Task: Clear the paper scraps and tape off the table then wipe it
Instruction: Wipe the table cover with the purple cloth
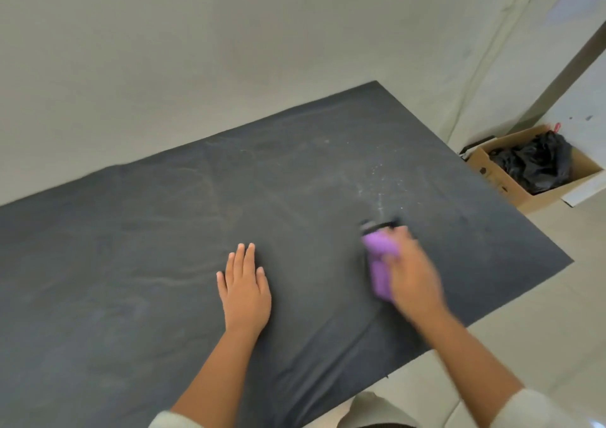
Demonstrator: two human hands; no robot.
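Right hand point(411, 272) is wrapped around a purple cloth point(377, 263), blurry, pressed on the black table point(164, 247) just short of the white specks point(383, 178). Looks soft and light, so I'd bunch it in the palm, and it should slide easily. Left hand point(245, 288) lies flat with fingers straight, left of the cloth, bracing. Both forearms reach in from the near edge.

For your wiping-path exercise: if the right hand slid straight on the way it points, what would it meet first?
Probably the white specks on the black table, just beyond the right hand and its purple cloth; motion blur leaves this uncertain.
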